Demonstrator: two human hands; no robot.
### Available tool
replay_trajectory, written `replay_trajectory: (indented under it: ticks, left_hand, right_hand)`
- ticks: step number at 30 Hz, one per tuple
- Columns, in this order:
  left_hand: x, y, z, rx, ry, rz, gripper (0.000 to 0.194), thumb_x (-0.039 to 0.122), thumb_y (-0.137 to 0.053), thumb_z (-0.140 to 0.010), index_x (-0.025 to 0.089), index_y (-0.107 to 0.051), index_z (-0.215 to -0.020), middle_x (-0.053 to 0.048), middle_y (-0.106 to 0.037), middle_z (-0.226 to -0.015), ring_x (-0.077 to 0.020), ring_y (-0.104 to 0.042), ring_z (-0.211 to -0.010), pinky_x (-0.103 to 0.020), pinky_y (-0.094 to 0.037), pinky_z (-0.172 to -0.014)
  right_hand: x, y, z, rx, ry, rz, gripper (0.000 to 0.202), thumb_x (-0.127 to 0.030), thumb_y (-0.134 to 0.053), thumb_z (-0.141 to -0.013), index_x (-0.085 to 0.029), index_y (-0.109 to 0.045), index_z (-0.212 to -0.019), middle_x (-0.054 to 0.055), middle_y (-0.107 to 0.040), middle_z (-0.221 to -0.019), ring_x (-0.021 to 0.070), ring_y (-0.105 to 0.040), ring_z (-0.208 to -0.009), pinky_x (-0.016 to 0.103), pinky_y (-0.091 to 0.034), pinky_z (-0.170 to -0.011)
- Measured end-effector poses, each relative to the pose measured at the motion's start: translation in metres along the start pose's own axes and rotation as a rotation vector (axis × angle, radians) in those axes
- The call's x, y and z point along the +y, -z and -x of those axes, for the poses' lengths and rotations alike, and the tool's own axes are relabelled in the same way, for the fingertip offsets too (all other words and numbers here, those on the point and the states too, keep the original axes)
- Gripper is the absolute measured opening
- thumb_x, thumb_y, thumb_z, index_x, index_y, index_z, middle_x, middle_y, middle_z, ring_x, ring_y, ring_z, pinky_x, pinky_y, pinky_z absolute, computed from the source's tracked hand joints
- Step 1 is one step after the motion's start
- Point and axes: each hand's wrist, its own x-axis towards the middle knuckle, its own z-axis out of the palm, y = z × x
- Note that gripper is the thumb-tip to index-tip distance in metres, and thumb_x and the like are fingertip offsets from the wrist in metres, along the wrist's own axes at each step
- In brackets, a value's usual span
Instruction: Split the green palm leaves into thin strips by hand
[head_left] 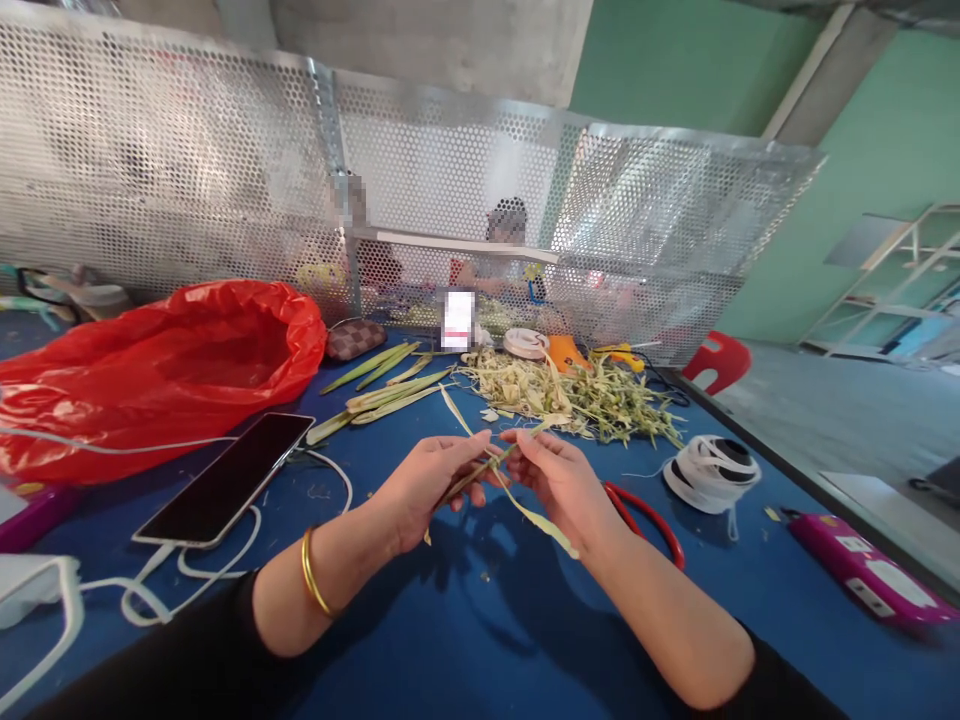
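Note:
Both hands meet above the middle of the blue table (450,640). With thumb and fingers closed, my left hand (435,480) grips narrow green-and-tan plant leaf strips (491,462). My right hand (559,485) pinches the same strips from the other side, near where they cross. One pale strip end hangs down below the right hand, and another points up toward the back. Behind the hands lie longer leaf strips (397,400) and a heap of pale, curled dry plant pieces (570,395). Red scissor handles (652,520) show partly behind my right forearm.
A red plastic bag (172,370) stands open at left, beside a charging phone (232,480) with white cables. A roll of white ribbon (712,475) and a purple power strip (870,570) lie right. A perforated metal screen (450,180) closes the back; people sit behind it.

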Motion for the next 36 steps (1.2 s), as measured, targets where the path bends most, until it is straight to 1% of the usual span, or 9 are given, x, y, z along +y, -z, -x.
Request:
replay_trajectory:
  ticks: [2,5,9,13,19,24,29,33,36]
  left_hand:
    - [-0.0030,-0.0014,-0.0001,0.012,-0.003,-0.078,0.038,0.048,-0.060,-0.075,0.011,-0.066,-0.084,-0.007,-0.067,-0.075,-0.0068,-0.051,-0.049,-0.017,-0.028,-0.041]
    - [-0.0057,-0.0036,-0.0003,0.049,0.017,-0.154,0.031,0.041,-0.067,-0.070,0.013,-0.066,-0.081,-0.002,-0.063,-0.064,-0.0065,-0.049,-0.048,-0.017,-0.028,-0.042]
    - [-0.0055,-0.0080,0.0003,0.061,0.036,-0.153,0.021,0.034,-0.067,-0.070,0.013,-0.065,-0.075,0.003,-0.054,-0.051,-0.0054,-0.045,-0.045,-0.017,-0.028,-0.042]
    - [-0.0047,-0.0099,0.0011,0.059,0.041,-0.112,0.017,0.029,-0.067,-0.069,0.013,-0.064,-0.073,0.003,-0.054,-0.050,-0.0051,-0.046,-0.045,-0.017,-0.031,-0.045]
    - [-0.0067,-0.0080,0.0015,0.012,0.015,-0.105,0.018,0.029,-0.069,-0.068,0.012,-0.065,-0.074,0.003,-0.055,-0.051,-0.0058,-0.048,-0.046,-0.017,-0.034,-0.046]
    - [-0.0058,-0.0087,0.0022,0.008,0.037,-0.031,0.025,0.035,-0.067,-0.071,0.011,-0.065,-0.078,0.001,-0.057,-0.057,-0.0059,-0.048,-0.046,-0.018,-0.035,-0.045]
    - [-0.0009,-0.0070,0.0047,-0.045,0.084,0.108,0.037,0.047,-0.052,-0.082,0.011,-0.063,-0.083,-0.003,-0.061,-0.062,-0.0091,-0.053,-0.048,-0.021,-0.041,-0.048]
    - [-0.0022,-0.0064,0.0039,-0.030,0.065,0.053,0.031,0.043,-0.061,-0.076,0.011,-0.063,-0.078,-0.002,-0.059,-0.061,-0.0079,-0.052,-0.048,-0.019,-0.039,-0.046]
    - [-0.0069,-0.0080,0.0012,0.012,0.028,-0.046,0.026,0.037,-0.068,-0.070,0.012,-0.064,-0.075,0.002,-0.055,-0.055,-0.0060,-0.047,-0.044,-0.018,-0.036,-0.042]
  right_hand:
    - [-0.0005,-0.0001,0.0006,0.031,0.053,0.010,0.029,-0.043,-0.075,-0.062,-0.016,-0.069,-0.073,-0.002,-0.057,-0.058,0.0107,-0.052,-0.057,0.026,-0.041,-0.062]
    - [0.0007,-0.0002,0.0009,0.035,0.144,0.085,0.025,-0.041,-0.071,-0.068,-0.016,-0.068,-0.068,-0.003,-0.056,-0.055,0.0103,-0.051,-0.056,0.026,-0.042,-0.062]
    - [0.0043,0.0005,-0.0015,0.061,0.184,0.093,0.026,-0.041,-0.067,-0.070,-0.016,-0.067,-0.064,-0.003,-0.054,-0.050,0.0106,-0.049,-0.052,0.026,-0.040,-0.059]
    - [0.0060,0.0011,-0.0039,0.093,0.222,0.057,0.024,-0.039,-0.069,-0.067,-0.016,-0.066,-0.061,-0.003,-0.052,-0.049,0.0107,-0.047,-0.051,0.026,-0.037,-0.057]
    - [0.0062,0.0023,-0.0029,0.107,0.288,0.077,0.022,-0.037,-0.066,-0.072,-0.017,-0.066,-0.063,-0.002,-0.051,-0.051,0.0114,-0.047,-0.054,0.026,-0.037,-0.059]
    - [0.0041,0.0056,-0.0068,0.077,0.297,0.157,0.026,-0.041,-0.065,-0.073,-0.017,-0.067,-0.064,-0.002,-0.053,-0.053,0.0122,-0.049,-0.054,0.027,-0.039,-0.059]
    - [-0.0009,0.0072,-0.0074,0.040,0.267,0.172,0.027,-0.044,-0.062,-0.076,-0.017,-0.069,-0.073,-0.002,-0.052,-0.056,0.0124,-0.050,-0.057,0.027,-0.041,-0.061]
    - [-0.0029,0.0071,-0.0062,-0.021,0.203,0.154,0.026,-0.043,-0.066,-0.072,-0.017,-0.068,-0.071,-0.002,-0.053,-0.055,0.0119,-0.050,-0.056,0.027,-0.041,-0.061]
    - [-0.0019,0.0073,-0.0055,-0.013,0.221,0.204,0.026,-0.041,-0.065,-0.073,-0.017,-0.066,-0.065,-0.002,-0.052,-0.052,0.0115,-0.049,-0.054,0.027,-0.040,-0.059]
